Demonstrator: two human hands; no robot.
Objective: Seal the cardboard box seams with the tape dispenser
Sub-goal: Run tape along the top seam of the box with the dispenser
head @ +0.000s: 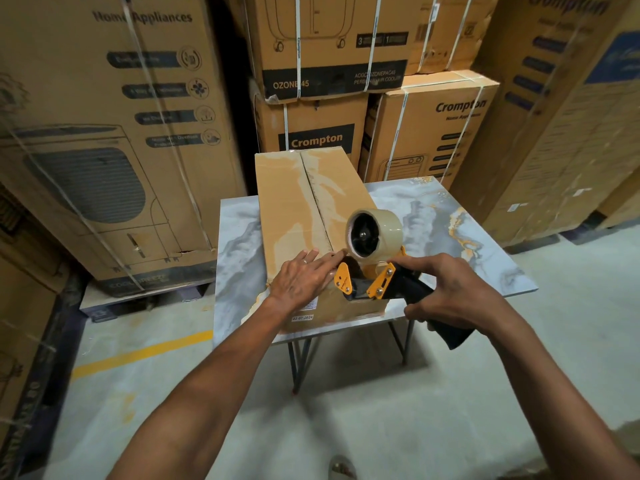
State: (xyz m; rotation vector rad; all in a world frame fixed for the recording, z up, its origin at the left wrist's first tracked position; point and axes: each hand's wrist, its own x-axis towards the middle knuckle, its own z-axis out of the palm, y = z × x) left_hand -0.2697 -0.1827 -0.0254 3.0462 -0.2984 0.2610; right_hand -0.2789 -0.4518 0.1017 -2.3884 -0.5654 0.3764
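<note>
item: cardboard box (294, 202) on marble-patterned counter (467, 244), centre of frame; tape dispenser (375, 268) set at the box's near end, on the centre seam (317, 202).

detail: right hand (450, 296) grips the dispenser's black handle, fingers curled round it; tape roll (375, 232) sits upright above the orange frame. left hand (301, 278) lies flat on the box top just left of the dispenser, fingers straight, fingertips beside the roll. seam runs from the near edge to the far end, upper centre of frame; whether fresh tape is laid on it cannot be told. step judged: anchoring the tape at the near end, start of a seam pass. next move calls for steady downward pressure and a straight run along the seam, left hand bracing the box. stacked printed cartons (311, 64) behind.
</note>
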